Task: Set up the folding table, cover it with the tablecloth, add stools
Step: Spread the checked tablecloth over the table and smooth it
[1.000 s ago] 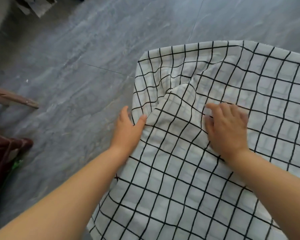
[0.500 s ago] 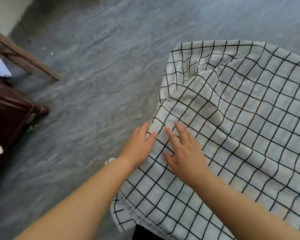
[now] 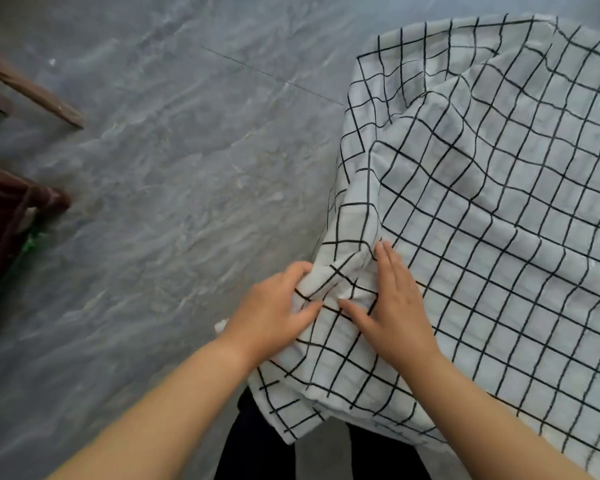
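1. The left hand [image 3: 274, 306] has its fingers curled around a bunched fold of the tablecloth [image 3: 482, 220] at the near-left corner, thumb pressing across the top of the gather: a loose pinch of fabric, not a flat palm.
2. The right hand [image 3: 392, 303] lies flat just beside it, fingers together and pointing toward 11 o'clock, pressing the cloth down; thumb stretched toward the left thumb, nearly touching it.
3. From this grip, the cloth spreads away toward 1 and 2 o'clock, draped over what I take to be the folding table, fully hidden beneath. Its long run goes from the hands out toward the top right, with loose ripples and a raised ridge around 12 o'clock.
4. The corner hangs over the edge at 6 o'clock, in front of the person's dark trousers [image 3: 257, 452].
5. Both forearms come in from below, the left from 7 o'clock, the right from 5. The left hand is nearer the hanging corner, so tugging it straight looks like its job, while the right holds the top.
6. Out at 9 and 10 o'clock on the grey floor [image 3: 170, 185] stand dark wooden furniture legs [image 3: 32, 88]; whether these are stools I cannot tell.
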A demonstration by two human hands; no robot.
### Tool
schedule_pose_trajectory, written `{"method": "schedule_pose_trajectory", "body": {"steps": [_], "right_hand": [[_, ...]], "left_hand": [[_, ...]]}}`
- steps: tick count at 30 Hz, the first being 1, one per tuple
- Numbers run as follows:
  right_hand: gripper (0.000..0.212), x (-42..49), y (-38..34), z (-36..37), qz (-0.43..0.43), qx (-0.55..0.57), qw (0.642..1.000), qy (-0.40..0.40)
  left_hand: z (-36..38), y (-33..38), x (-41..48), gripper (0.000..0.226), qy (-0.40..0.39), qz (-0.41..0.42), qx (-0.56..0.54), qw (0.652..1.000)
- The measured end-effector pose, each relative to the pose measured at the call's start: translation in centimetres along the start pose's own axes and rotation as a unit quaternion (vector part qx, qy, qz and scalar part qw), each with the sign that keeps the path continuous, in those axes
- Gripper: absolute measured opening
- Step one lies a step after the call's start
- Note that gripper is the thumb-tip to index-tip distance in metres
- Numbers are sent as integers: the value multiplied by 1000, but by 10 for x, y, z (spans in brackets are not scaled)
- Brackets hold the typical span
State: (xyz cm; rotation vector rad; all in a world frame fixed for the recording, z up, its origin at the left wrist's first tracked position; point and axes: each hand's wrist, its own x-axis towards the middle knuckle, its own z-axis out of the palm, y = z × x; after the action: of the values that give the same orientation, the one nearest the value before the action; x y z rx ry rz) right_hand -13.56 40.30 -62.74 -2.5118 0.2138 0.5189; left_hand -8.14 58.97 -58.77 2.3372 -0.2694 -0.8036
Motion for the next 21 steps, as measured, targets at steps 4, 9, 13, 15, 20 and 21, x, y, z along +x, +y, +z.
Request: {"method": "schedule_pose_trajectory", "body": {"steps": [4, 9, 13, 15, 20, 21], "right_hand": [[98, -11, 8, 3, 17, -53, 998, -11], [92, -13, 13, 7, 36, -115, 992, -28], [84, -14, 12, 12, 43, -119, 992, -22], [84, -14, 13, 13, 44, -115, 992, -20], [81, -15, 21, 13, 26, -105, 994, -24], [80, -15, 22, 13, 24, -106, 994, -28]], "left_hand": [[12, 3, -29, 45, -67, 51, 35, 996], [25, -8, -17, 28, -101, -143, -265, 948], [37, -11, 3, 31, -108, -212, -266, 934], [44, -12, 12, 52, -72, -207, -233, 948], [57, -12, 22, 83, -63, -221, -265, 936], [57, -11, 21, 88, -53, -231, -287, 928]]}}
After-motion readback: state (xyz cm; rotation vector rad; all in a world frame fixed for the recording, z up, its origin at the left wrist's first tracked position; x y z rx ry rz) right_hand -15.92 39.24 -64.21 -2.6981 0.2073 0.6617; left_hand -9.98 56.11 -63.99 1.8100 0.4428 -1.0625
